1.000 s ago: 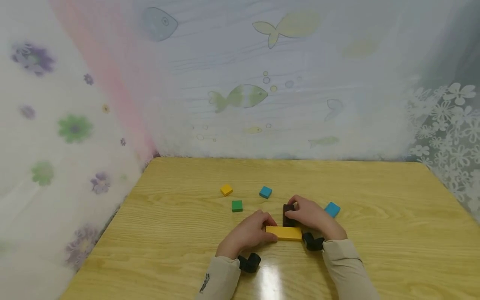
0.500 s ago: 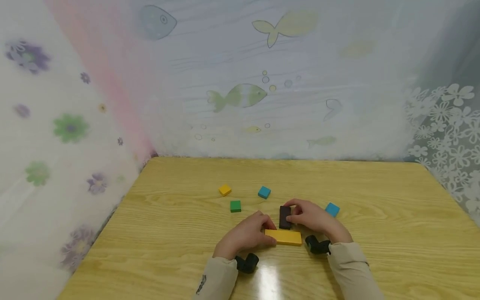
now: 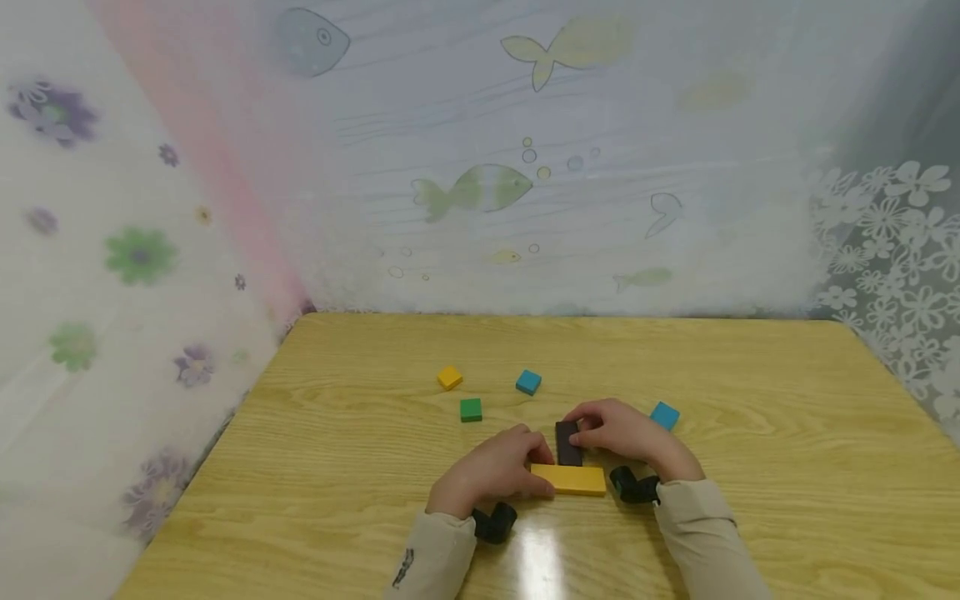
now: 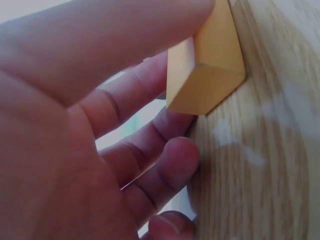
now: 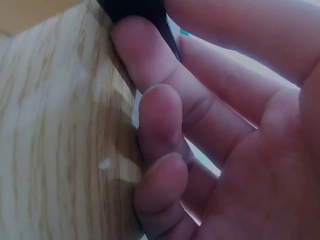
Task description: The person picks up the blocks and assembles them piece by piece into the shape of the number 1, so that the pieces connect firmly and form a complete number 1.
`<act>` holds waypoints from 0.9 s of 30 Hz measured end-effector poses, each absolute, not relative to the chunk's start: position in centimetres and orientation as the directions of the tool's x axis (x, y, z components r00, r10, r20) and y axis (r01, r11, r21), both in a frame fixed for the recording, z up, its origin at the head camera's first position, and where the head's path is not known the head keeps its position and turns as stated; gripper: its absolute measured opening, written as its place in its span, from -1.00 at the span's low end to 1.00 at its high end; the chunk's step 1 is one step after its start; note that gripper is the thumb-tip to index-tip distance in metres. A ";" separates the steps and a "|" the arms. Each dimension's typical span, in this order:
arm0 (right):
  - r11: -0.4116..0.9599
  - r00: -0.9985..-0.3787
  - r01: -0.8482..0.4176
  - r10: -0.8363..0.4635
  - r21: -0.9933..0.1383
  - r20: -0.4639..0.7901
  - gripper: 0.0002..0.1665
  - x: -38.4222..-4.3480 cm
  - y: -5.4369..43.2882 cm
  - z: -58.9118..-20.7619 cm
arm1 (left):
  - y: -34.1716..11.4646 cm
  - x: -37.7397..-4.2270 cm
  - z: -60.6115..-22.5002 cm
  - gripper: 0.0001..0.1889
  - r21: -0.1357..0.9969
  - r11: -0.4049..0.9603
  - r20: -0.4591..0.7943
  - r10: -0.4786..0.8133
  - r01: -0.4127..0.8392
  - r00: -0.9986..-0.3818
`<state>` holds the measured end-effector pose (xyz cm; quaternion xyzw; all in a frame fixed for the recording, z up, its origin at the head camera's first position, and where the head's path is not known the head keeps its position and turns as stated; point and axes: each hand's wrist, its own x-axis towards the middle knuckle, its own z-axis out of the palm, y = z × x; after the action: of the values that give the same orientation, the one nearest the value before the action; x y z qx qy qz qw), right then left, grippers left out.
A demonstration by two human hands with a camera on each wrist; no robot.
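My left hand (image 3: 498, 468) pinches the left end of a long yellow block (image 3: 573, 479) between thumb and fingers. In the left wrist view that yellow block (image 4: 210, 80) sits low at the table surface, thumb on one side and fingertips on the other. Just behind it in the head view, my right hand (image 3: 618, 429) grips a black oblong block (image 3: 568, 443) by its right side. The near end of the black block meets the yellow block's far long side. Only a dark corner of the black block (image 5: 132, 7) shows in the right wrist view, beside the fingertips.
Farther back on the wooden table (image 3: 337, 467) lie a small yellow block (image 3: 450, 377), a green block (image 3: 471, 410) and a blue block (image 3: 528, 382). Another blue block (image 3: 665, 415) lies beyond the right wrist, partly covered by it. Patterned fabric (image 3: 480, 267) hangs behind the table.
The black block, held in the right hand, has come toward the person and slightly left. The yellow block has shifted slightly nearer the person with the left hand on it.
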<state>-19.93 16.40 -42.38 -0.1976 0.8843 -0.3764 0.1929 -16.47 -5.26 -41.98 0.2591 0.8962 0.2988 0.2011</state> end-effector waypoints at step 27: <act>0.614 -0.809 -0.213 -0.548 -0.760 -0.215 -0.66 -19.6 16.5 -41.7 | -4.6 -15.6 -40.7 -0.75 0.578 0.727 -0.247 0.588 0.370 -0.770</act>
<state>-19.57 16.55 -41.72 -0.2184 0.8711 -0.3814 0.2191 -15.62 -4.62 -40.66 0.2646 0.9049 0.2576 0.2117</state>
